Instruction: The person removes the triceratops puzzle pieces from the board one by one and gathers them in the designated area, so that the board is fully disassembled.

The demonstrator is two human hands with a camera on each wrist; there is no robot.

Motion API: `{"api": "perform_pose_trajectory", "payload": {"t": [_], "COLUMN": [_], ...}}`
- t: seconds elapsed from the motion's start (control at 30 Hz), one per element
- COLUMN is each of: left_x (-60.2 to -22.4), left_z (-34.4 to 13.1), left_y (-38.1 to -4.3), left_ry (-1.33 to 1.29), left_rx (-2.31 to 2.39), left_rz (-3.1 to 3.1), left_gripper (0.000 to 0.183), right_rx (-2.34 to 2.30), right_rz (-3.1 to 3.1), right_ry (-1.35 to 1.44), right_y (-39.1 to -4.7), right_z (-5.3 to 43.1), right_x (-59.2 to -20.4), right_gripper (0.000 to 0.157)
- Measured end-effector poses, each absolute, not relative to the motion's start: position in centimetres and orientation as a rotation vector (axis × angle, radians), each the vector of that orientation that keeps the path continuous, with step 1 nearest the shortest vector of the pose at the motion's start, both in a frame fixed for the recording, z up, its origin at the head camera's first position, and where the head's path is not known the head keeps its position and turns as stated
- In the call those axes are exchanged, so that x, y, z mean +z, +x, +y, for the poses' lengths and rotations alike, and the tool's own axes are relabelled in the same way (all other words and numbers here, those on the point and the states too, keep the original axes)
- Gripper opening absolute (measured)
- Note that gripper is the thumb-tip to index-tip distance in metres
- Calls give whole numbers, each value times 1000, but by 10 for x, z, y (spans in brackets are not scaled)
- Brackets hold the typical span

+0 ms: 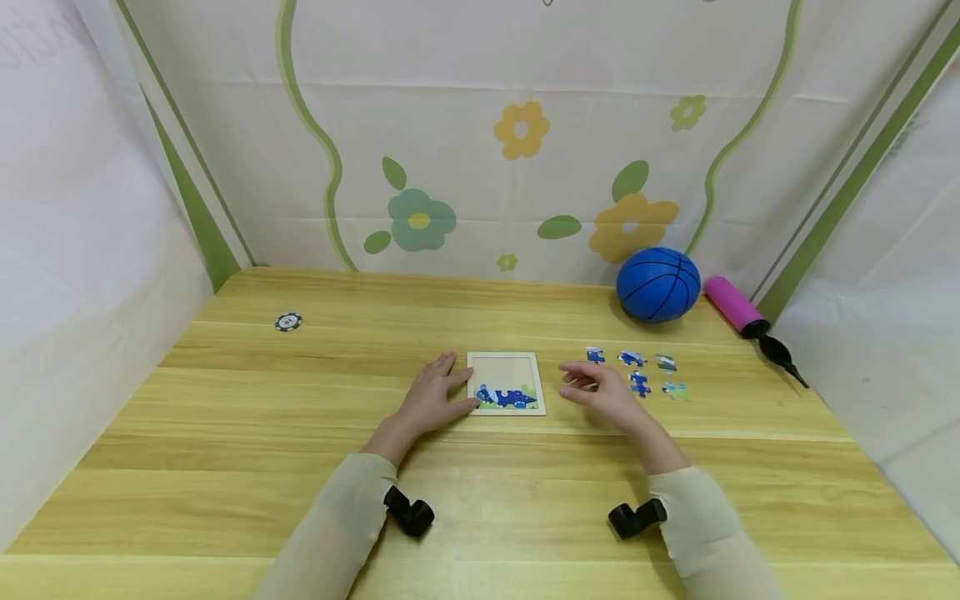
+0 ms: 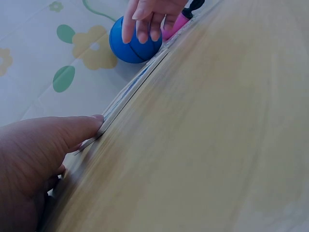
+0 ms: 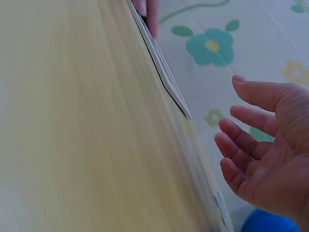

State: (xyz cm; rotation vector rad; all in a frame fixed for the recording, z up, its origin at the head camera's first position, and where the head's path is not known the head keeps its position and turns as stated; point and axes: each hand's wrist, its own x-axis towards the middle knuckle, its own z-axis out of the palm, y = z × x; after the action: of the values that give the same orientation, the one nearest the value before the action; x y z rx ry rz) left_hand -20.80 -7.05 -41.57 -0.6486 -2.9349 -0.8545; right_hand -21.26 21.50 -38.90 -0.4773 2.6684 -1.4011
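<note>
A square puzzle frame (image 1: 504, 356) lies on the table, its lower part filled with blue and green jigsaw pieces (image 1: 512, 398). My left hand (image 1: 433, 396) rests at the frame's left edge, thumb and fingers touching it. In the left wrist view the left thumb (image 2: 79, 129) presses on the frame's edge. Between the frame and the loose pieces, my right hand (image 1: 603, 396) hovers above the table with relaxed, slightly bent fingers. Nothing shows between its fingers in the right wrist view (image 3: 275, 145). Several loose jigsaw pieces (image 1: 639, 384) lie just beyond and right of it.
A blue basketball (image 1: 658, 285) sits at the back right, beside a pink hand pump (image 1: 735, 307) with a black nozzle end. Toward the back left lies a poker chip (image 1: 288, 322). A floral cloth (image 1: 465, 167) hangs behind the wooden table (image 1: 300, 467).
</note>
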Motion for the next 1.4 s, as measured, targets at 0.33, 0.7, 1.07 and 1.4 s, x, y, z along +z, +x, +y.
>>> {"api": "perform_pose_trajectory", "payload": {"t": [0.33,0.7,1.07,1.4], "left_x": [-416,-414,-412,-416], "left_z": [-70,-69,-56,-55], "left_y": [-208,-205,-196,-197], "left_ry": [-652,-678,-905,-936], "left_rx": [-852,-899,-910,-837], "left_rz": [-2932,-2904,-2870,-2891], "left_gripper": [57,54,42,34], "right_rx": [-1322,-1219,-1200,-1195], "right_rz": [2730,2805,2800,2816], "right_ry": [-554,-595,-582,-561], "right_y": [-203,-201,-202,-201], "right_z": [184,181,179,179], "right_x": [-412,-417,-413,-414], "right_gripper": [40,37,34,33]}}
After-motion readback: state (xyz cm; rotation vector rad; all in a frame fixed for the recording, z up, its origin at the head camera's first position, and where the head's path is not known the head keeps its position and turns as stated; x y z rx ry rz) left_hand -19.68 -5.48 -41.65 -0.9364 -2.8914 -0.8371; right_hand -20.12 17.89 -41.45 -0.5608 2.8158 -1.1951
